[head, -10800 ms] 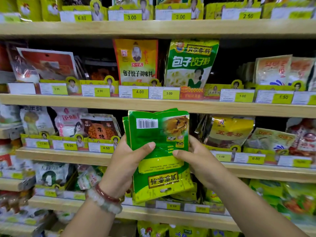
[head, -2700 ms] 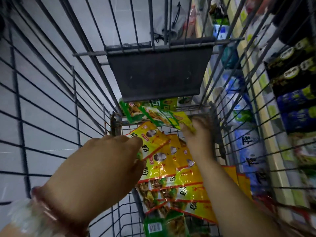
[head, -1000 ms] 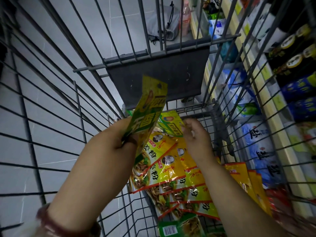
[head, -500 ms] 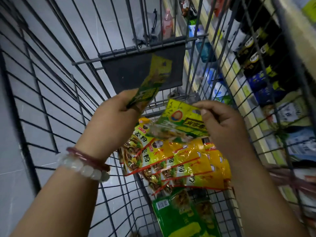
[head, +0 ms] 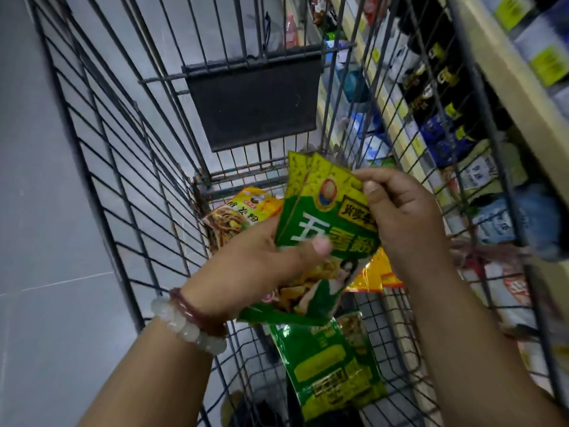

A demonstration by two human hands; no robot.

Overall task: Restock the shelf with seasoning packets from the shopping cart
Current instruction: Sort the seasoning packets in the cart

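Packets (head: 329, 229), green and yellow, sat in both your hands above the cart (head: 129, 167). Your left hand (head: 255, 266) gripped their lower half, thumb pressed across the front face and fingers curled behind. Your right hand (head: 403, 217) pinched the upper right corner between thumb and forefinger, the other fingers curled. At least two packets were stacked there, for a second top edge showed just behind the first; how many more lay in the stack could not be told.

Below your hands, on the cart floor, lay more stock: a yellow packet (head: 243, 211) with a noodle picture to the left, partly hidden by your left hand, an orange-yellow packet (head: 374, 272) peeking out under your right wrist, and a green packet (head: 329, 368) lying flat nearer you. A dark panel (head: 255, 103) hung on the far end of the cart.

Two bracelets (head: 187, 318), one of pale beads and one dark red, circled your left wrist. To the right, seen through the cart's wire side, stood a shelf (head: 508, 84) with blurred goods and yellow price tags (head: 548, 61). Grey floor (head: 46, 211) lay to the left.
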